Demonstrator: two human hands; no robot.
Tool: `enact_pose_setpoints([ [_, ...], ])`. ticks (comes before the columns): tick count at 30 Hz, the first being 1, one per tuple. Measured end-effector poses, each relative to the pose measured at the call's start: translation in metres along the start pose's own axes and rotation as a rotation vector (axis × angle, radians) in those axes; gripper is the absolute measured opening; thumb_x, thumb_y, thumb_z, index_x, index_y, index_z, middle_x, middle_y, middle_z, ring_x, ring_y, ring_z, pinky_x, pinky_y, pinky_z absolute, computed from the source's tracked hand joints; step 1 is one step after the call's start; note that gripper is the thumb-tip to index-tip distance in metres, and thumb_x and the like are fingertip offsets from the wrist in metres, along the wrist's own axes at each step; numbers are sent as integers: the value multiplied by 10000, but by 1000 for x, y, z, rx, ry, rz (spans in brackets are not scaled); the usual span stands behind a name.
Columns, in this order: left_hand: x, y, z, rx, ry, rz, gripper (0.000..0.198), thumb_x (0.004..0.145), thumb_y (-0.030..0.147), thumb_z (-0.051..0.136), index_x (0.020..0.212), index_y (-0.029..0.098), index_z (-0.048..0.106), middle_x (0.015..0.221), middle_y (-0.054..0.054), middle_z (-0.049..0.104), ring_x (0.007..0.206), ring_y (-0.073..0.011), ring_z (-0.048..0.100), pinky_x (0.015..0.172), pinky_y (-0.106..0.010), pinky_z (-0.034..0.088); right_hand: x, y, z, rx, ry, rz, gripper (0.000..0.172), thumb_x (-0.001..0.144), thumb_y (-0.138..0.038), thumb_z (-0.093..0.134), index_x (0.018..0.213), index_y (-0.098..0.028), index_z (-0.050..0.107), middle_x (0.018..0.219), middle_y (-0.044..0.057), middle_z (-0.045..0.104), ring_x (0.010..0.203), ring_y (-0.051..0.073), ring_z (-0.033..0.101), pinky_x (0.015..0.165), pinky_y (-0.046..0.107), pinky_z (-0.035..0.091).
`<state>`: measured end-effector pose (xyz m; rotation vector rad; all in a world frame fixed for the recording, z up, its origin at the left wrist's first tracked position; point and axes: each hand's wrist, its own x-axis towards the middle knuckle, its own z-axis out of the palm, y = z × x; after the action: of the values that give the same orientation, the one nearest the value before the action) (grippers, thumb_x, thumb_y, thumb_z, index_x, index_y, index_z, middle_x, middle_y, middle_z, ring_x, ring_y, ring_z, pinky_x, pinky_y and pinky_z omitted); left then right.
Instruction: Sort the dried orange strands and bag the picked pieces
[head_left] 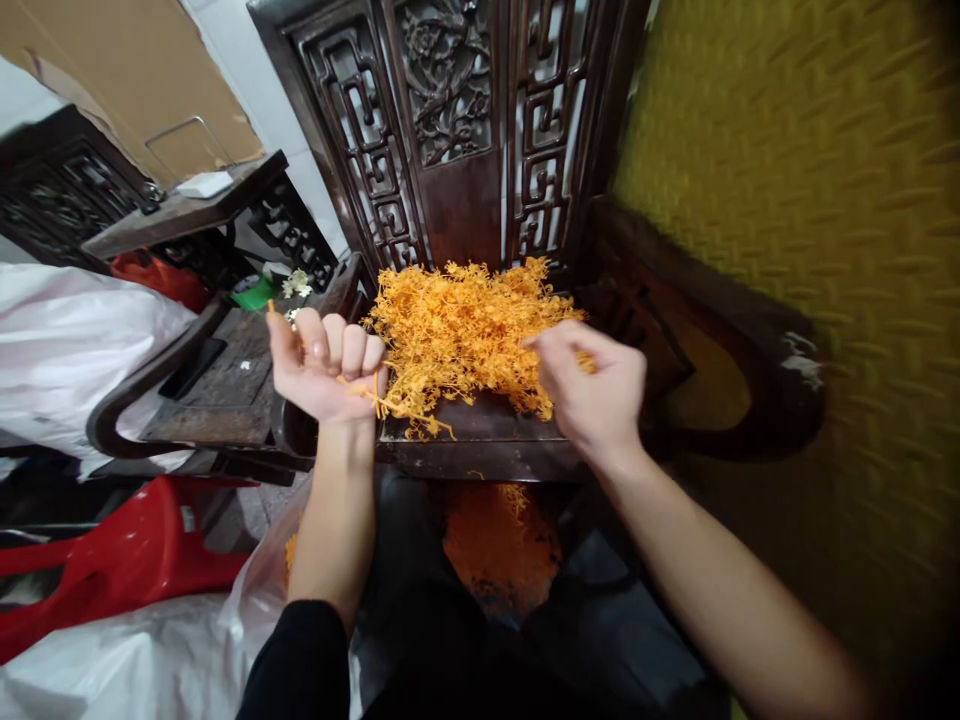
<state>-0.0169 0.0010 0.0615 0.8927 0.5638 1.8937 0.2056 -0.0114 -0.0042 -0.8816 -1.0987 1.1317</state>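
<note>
The central pile (465, 330) is bright orange. At twelve o'clock, the chair back (461, 205) is dark brown with angular fretwork; at two, a mustard-yellow surface (787, 150) bears slanting dashes; at eight, a stool (169, 535) is red.

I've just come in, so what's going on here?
A person has both bare hands at a heap of orange strands on a dark wooden chair seat. The left hand, turned palm up and curled, holds a few loose strands. The right hand is closed by the heap's right edge; whether it grips anything is unclear.
</note>
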Motion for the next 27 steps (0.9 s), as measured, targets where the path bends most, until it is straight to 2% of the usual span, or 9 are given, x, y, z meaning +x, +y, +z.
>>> enact_pose_setpoints([
  [3, -28, 5, 8, 118, -272, 89, 673, 914, 642, 548, 480, 200, 286, 417, 59, 156, 325, -79, 194, 398, -266, 278, -5, 12, 21, 112, -371, 393, 503, 861, -637, 644, 754, -148, 693, 556, -41, 436, 392, 41, 278, 364, 235, 142],
  [5, -49, 6, 15, 315, -654, 95, 626, 856, 630, 641, 460, 207, 407, 404, 41, 259, 343, -98, 313, 452, -292, 346, -6, 17, 32, 252, -476, 505, 468, 841, -610, 678, 777, -146, 676, 558, -63, 413, 383, 29, 241, 370, 227, 102],
  [8, -73, 3, 29, 658, -1334, 119, 398, 816, 551, 727, 625, 218, 622, 522, -11, 524, 515, -159, 540, 622, -352, 470, -4, 17, 35, 323, -346, 399, 381, 774, -503, 791, 789, -147, 656, 541, -84, 380, 408, 26, 275, 402, 210, 125],
  [11, -81, 0, 39, 916, -1649, 203, 438, 755, 588, 770, 967, 206, 737, 1042, -138, 742, 1002, -299, 684, 986, -485, 482, 3, 13, 22, 291, -195, 300, 391, 783, -519, 784, 833, -152, 655, 582, -70, 429, 416, 31, 335, 398, 207, 166],
  [15, -81, 7, 28, 1436, -1401, 229, 718, 738, 467, 832, 1362, 192, 607, 1647, -186, 310, 1520, -405, 290, 1222, -597, 264, 20, 10, -2, 315, -27, 182, 396, 773, -529, 787, 833, -174, 622, 699, -39, 536, 404, 24, 374, 374, 212, 179],
  [18, -70, 17, 6, 1552, -1109, 142, 696, 808, 261, 783, 1458, 253, 535, 1604, -153, 409, 1459, -364, 424, 1170, -556, 394, 31, 10, -14, 336, 68, 82, 411, 753, -510, 806, 770, -186, 553, 764, -27, 582, 402, 15, 376, 376, 218, 175],
  [21, -45, 24, -16, 1237, -1021, -91, 407, 881, 227, 703, 1282, 297, 697, 1252, -110, 725, 1142, -284, 696, 996, -440, 558, 35, 9, -17, 316, 59, 59, 414, 757, -518, 798, 780, -202, 531, 775, -28, 589, 416, 26, 383, 383, 227, 200],
  [24, -14, 16, -35, 749, -946, -418, 281, 804, 232, 790, 1084, 211, 772, 1089, -154, 765, 1002, -275, 738, 891, -398, 596, 34, 7, -16, 308, 43, 36, 416, 745, -528, 803, 785, -213, 533, 776, -28, 583, 429, 35, 380, 394, 238, 200],
  [27, 11, -3, -47, 474, -464, -417, 436, 759, 373, 830, 1135, 185, 715, 1186, -173, 725, 999, -252, 731, 832, -359, 603, 33, 6, -16, 307, 27, 19, 386, 750, -515, 801, 788, -220, 555, 743, -26, 555, 442, 47, 369, 411, 249, 186],
])
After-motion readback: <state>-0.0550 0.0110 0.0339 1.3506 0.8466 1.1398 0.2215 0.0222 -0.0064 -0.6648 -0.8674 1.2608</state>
